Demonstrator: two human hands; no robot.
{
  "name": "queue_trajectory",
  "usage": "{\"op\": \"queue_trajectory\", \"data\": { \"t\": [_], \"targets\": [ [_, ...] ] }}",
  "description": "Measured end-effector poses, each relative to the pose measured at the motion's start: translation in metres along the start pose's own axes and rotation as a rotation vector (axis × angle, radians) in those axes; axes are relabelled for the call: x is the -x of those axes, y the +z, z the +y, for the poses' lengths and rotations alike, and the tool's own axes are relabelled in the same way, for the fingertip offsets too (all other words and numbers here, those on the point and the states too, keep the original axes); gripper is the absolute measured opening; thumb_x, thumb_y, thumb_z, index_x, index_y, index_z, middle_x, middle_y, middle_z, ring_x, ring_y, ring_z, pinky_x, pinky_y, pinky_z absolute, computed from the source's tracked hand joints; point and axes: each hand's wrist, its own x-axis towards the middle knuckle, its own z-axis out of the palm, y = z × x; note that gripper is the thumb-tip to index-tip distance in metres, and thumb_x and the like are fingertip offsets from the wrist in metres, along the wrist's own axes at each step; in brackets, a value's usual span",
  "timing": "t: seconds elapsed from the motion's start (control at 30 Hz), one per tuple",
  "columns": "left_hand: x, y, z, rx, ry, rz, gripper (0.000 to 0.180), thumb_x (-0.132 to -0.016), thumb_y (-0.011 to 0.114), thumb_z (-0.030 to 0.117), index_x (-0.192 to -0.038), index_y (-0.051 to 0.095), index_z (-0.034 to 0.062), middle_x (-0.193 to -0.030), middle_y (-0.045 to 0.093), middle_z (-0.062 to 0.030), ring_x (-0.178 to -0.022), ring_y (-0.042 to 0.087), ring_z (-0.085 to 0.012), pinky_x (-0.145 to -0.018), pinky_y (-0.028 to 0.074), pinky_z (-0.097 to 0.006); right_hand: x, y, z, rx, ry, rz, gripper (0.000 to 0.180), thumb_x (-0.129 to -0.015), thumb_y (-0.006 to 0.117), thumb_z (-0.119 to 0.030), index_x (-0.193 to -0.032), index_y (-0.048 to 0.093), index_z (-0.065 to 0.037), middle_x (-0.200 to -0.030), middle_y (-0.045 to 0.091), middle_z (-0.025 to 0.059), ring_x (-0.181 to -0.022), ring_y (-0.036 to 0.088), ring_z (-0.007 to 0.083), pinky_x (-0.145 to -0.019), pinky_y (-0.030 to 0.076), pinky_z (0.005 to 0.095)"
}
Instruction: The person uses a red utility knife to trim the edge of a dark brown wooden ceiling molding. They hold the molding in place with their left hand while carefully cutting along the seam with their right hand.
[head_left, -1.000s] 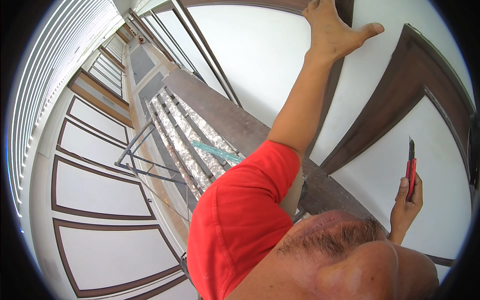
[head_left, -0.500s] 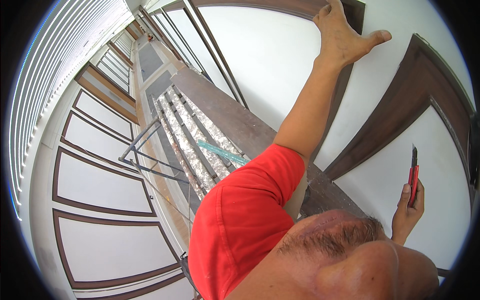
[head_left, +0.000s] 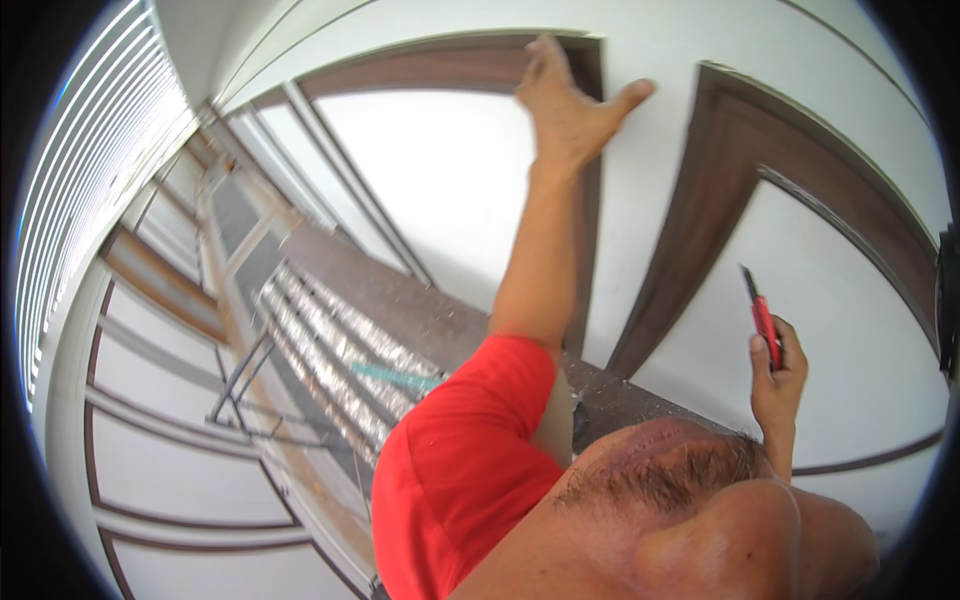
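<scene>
Head view: red utility knife (head_left: 764, 325) sat upright in the right hand (head_left: 778, 375), fingers wrapped around its handle, blade end pointing up, held just in front of a white wall panel (head_left: 850, 330). Left hand (head_left: 568, 105) was raised overhead, arm extended, palm flat on the dark brown trim (head_left: 590, 200), fingers spread open, gripping nothing. Red sleeve (head_left: 460, 470) covered the left shoulder. Metal scaffold frame (head_left: 320, 350) stood below left. No containers visible.

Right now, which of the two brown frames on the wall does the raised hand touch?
The left hand presses the left frame; the right frame, nearer the knife, is untouched.
</scene>
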Motion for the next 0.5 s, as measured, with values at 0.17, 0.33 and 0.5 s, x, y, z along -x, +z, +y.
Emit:
{"op": "queue_trajectory", "data": {
  "t": [0.17,0.33,0.5],
  "targets": [
    [0.003,0.003,-0.004,-0.136,-0.046,-0.040,0.133,-0.069,0.086,0.067,-0.153,0.027,-0.0177,-0.158,0.031,-0.0392,-0.150,0.031,-0.0485,-0.124,0.027,-0.051,-0.003,0.000,0.003,-0.067,-0.009,0.015,0.029,-0.101,0.066,-0.024,-0.116,0.066,0.002,-0.077,0.056,-0.0005,-0.071,0.046,0.0076,-0.065,0.041,0.0250],
    [0.004,0.005,-0.005,-0.085,-0.038,-0.043,0.138,-0.067,0.087,0.069,-0.154,0.023,-0.0178,-0.157,0.030,-0.0414,-0.150,0.029,-0.0495,-0.124,0.021,-0.053,-0.001,-0.003,-0.001,-0.167,0.082,0.010,0.029,-0.103,0.065,-0.024,-0.117,0.066,0.002,-0.076,0.058,0.0001,-0.069,0.046,0.0068,-0.062,0.041,0.0251],
    [0.003,0.007,-0.008,-0.112,-0.038,-0.041,0.135,-0.067,0.087,0.068,-0.154,0.026,-0.0166,-0.159,0.028,-0.0389,-0.152,0.028,-0.0468,-0.125,0.022,-0.049,0.002,-0.003,0.008,-0.097,-0.001,0.037,0.031,-0.102,0.066,-0.025,-0.119,0.066,0.001,-0.075,0.057,0.0014,-0.067,0.046,0.0083,-0.062,0.042,0.0269]
  ]
}}
